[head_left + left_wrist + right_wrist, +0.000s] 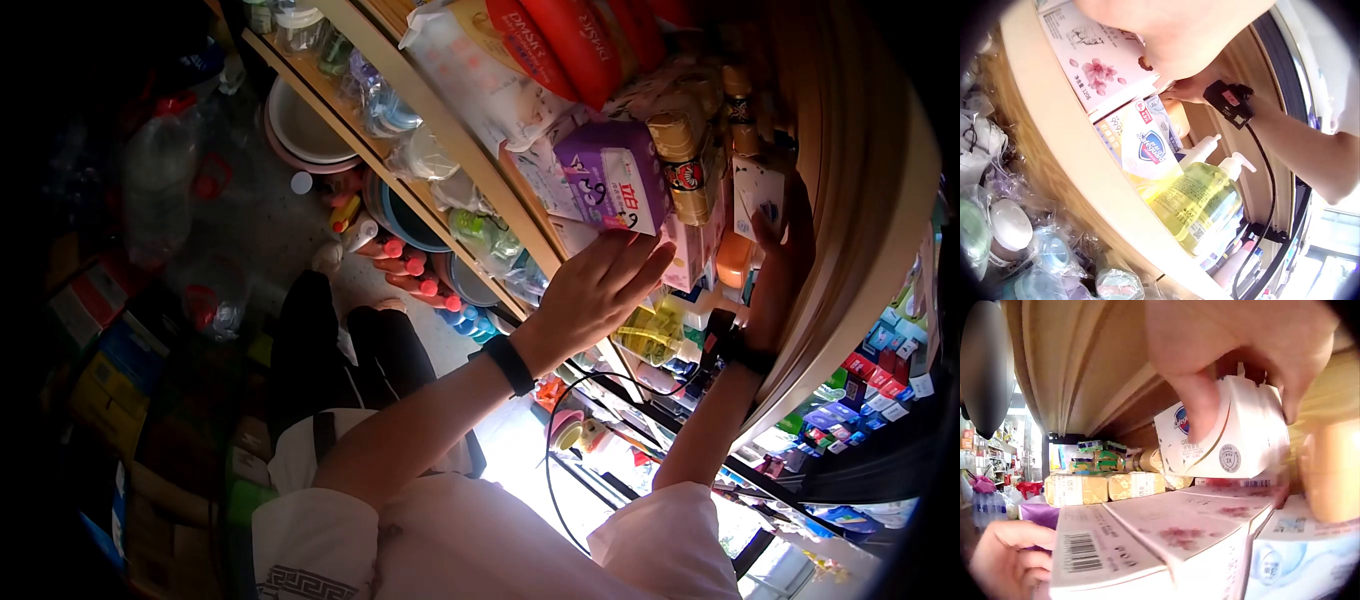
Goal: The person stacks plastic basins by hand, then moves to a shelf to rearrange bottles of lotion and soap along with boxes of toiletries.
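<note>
We see a crowded wooden shelf (445, 130) ahead of both hands. The left hand (600, 290) lies flat, fingers straight, against a purple pack (612, 178) just above its fingertips. To its right and deeper in, the right hand (782, 250) grips a white soap box (1235, 434) between thumb and curled fingers.
</note>
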A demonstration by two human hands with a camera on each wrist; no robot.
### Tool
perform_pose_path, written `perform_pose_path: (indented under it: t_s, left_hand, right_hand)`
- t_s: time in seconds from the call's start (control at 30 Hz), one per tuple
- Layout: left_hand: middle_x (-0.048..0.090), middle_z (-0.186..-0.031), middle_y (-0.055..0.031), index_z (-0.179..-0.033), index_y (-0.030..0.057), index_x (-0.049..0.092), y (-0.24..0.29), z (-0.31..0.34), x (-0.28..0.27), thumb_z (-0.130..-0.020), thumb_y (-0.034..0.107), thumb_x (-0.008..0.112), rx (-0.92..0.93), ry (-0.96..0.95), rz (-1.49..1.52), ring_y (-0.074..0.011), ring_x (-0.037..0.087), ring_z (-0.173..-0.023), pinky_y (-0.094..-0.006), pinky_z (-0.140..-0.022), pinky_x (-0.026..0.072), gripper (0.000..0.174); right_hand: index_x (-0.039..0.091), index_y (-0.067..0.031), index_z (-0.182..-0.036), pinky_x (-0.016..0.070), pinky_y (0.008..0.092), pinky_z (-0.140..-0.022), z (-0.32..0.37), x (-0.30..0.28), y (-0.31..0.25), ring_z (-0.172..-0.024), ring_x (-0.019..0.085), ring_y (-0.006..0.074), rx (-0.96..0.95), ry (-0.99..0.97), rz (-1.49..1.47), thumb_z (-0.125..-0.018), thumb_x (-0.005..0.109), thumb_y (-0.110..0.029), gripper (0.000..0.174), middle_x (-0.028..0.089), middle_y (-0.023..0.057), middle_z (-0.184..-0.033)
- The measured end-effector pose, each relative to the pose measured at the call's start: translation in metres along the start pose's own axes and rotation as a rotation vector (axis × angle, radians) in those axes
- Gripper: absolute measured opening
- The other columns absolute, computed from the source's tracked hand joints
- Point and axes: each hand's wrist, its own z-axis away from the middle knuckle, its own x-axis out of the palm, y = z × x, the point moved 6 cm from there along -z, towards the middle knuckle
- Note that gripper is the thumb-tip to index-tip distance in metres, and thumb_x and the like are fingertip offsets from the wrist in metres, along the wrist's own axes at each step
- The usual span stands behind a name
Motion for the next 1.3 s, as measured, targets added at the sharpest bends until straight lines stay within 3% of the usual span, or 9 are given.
perform_pose_path:
  t_s: [0.1,0.53,0.63,0.73,0.9,1.03,1.1,1.23,1.3]
  left_hand:
    - [0.056,-0.133,-0.0087,-0.13,0.0083,0.062,0.001,0.0,-0.001,-0.091,0.032,0.077,0.003,-0.011,-0.006,-0.0218,0.061,-0.102,-0.0367,-0.092,0.0527,0.048]
    - [0.057,-0.133,-0.0084,-0.129,0.0083,0.062,-0.001,0.0,0.0,-0.091,0.032,0.078,-0.01,-0.01,0.029,-0.0216,0.062,-0.104,-0.0359,-0.091,0.0533,0.048]
    - [0.057,-0.133,-0.0078,-0.128,0.0093,0.063,0.0,0.0,0.001,-0.091,0.032,0.078,-0.01,0.001,0.017,-0.0214,0.062,-0.104,-0.0359,-0.092,0.0533,0.046]
    - [0.056,-0.133,-0.0073,-0.128,0.0104,0.064,0.0,0.002,0.002,-0.091,0.033,0.078,-0.006,0.01,0.022,-0.0213,0.062,-0.104,-0.0359,-0.092,0.0533,0.046]
    - [0.056,-0.133,-0.0072,-0.129,0.0111,0.064,0.0,0.002,0.002,-0.091,0.034,0.078,0.003,0.002,-0.013,-0.0212,0.061,-0.104,-0.036,-0.092,0.0531,0.046]
    - [0.056,-0.134,-0.0072,-0.129,0.0109,0.064,0.0,0.002,0.003,-0.091,0.034,0.077,0.003,-0.004,-0.016,-0.021,0.061,-0.104,-0.036,-0.093,0.0527,0.046]
    - [0.056,-0.134,-0.0073,-0.129,0.0109,0.064,0.0,0.002,0.003,-0.092,0.034,0.077,0.007,-0.008,-0.02,-0.0211,0.061,-0.104,-0.0359,-0.094,0.0525,0.046]
    - [0.057,-0.134,-0.0076,-0.128,0.0105,0.064,0.0,0.003,0.004,-0.092,0.034,0.076,0.002,-0.015,-0.013,-0.0214,0.061,-0.104,-0.0361,-0.094,0.0519,0.045]
    - [0.057,-0.133,-0.0079,-0.128,0.01,0.064,-0.001,0.003,0.004,-0.092,0.034,0.076,0.01,-0.01,-0.012,-0.0215,0.062,-0.103,-0.0361,-0.093,0.0522,0.045]
  right_hand:
    - [0.045,-0.0016,-0.154,0.0313,0.0387,-0.12,-0.009,0.003,0.001,-0.145,0.043,0.0242,0.021,-0.094,-0.024,-0.086,0.07,-0.009,0.073,0.05,0.0141,-0.156]
    - [0.044,-0.0018,-0.155,0.0328,0.0374,-0.119,-0.033,0.011,0.005,-0.144,0.044,0.0251,0.079,-0.121,-0.078,-0.084,0.071,-0.01,0.076,0.048,0.014,-0.157]
    - [0.046,-0.0015,-0.153,0.0339,0.0373,-0.118,-0.033,0.01,0.007,-0.143,0.045,0.0248,0.058,-0.137,-0.043,-0.086,0.072,-0.011,0.073,0.049,0.014,-0.156]
    - [0.05,-0.0016,-0.15,0.0346,0.0372,-0.118,-0.031,-0.001,0.016,-0.141,0.047,0.0244,0.078,-0.028,0.168,-0.088,0.072,-0.012,0.066,0.052,0.0136,-0.153]
    - [0.053,-0.0038,-0.147,0.0364,0.0383,-0.117,-0.031,-0.004,0.023,-0.14,0.049,0.0241,-0.099,-0.032,0.311,-0.089,0.078,-0.017,0.065,0.055,0.0132,-0.151]
    - [0.05,-0.0076,-0.151,0.0365,0.0395,-0.118,-0.023,0.004,0.019,-0.141,0.048,0.0255,-0.095,-0.068,0.311,-0.088,0.08,-0.021,0.072,0.052,0.0131,-0.154]
    - [0.046,-0.0122,-0.154,0.037,0.0453,-0.118,-0.016,0.012,0.01,-0.142,0.047,0.03,-0.022,-0.081,0.331,-0.082,0.085,-0.022,0.082,0.046,0.0141,-0.157]
    - [0.046,-0.0102,-0.154,0.0353,0.0445,-0.119,-0.012,0.017,0.002,-0.143,0.045,0.0294,-0.077,-0.098,0.357,-0.085,0.084,-0.024,0.08,0.046,0.0128,-0.157]
    - [0.052,-0.0099,-0.147,0.0398,0.0442,-0.116,-0.012,0.013,-0.008,-0.139,0.048,0.0286,-0.269,-0.015,0.494,-0.083,0.086,-0.024,0.073,0.052,0.0129,-0.149]
